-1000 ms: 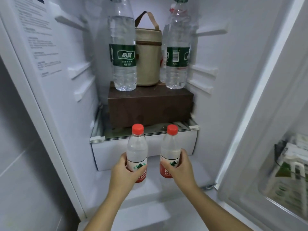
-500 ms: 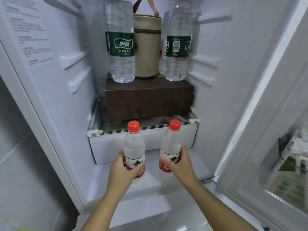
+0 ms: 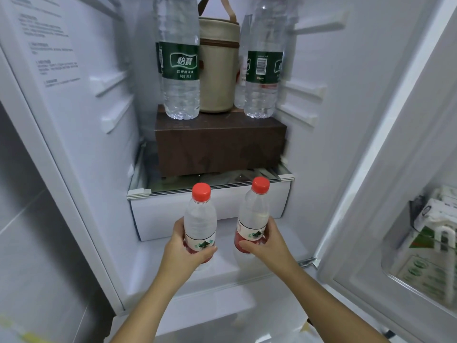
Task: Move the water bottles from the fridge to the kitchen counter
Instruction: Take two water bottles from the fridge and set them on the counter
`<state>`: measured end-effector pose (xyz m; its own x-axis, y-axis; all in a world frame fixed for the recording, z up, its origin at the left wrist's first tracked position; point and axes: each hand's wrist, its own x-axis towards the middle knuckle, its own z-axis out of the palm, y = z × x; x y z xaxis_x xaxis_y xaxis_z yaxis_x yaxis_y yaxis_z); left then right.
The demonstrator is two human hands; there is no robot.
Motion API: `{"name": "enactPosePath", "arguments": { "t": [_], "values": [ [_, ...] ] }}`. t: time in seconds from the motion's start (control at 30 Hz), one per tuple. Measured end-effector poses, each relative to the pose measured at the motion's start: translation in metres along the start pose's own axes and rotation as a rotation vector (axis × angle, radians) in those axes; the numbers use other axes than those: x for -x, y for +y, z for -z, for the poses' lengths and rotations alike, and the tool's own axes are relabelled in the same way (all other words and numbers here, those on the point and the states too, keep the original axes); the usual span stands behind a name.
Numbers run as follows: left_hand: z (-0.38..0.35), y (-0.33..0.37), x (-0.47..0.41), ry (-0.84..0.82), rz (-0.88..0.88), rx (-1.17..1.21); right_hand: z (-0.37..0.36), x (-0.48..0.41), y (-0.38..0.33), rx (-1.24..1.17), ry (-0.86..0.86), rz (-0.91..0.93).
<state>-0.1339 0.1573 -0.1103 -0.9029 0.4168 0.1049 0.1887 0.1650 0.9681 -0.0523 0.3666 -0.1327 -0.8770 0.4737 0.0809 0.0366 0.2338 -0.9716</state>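
Now two hands (image 3: 184,253) (image 3: 269,246) grip two red-capped bottles (image 3: 200,219) (image 3: 254,211), one each.

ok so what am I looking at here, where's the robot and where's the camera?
There is no robot here: a person works with two bare hands. The single camera sits on their head and looks forward and down, so both arms enter from the bottom of the picture. It faces an open fridge. The left hand grips the left red-capped bottle. The right hand grips the right red-capped bottle. Both bottles are roughly upright in front of the white drawer. Above, on the glass shelf, a brown box carries the left green-label bottle and the right green-label bottle, with a beige bag between them. Cartons sit in the open door on the right.
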Motion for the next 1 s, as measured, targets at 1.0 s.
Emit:
{"name": "enactPosePath", "arguments": {
  "t": [1.0],
  "values": [
    [-0.026,-0.012,-0.003,0.023,-0.032,0.026,0.005,0.029,0.01,0.057,0.169,0.002]
  ]
}}
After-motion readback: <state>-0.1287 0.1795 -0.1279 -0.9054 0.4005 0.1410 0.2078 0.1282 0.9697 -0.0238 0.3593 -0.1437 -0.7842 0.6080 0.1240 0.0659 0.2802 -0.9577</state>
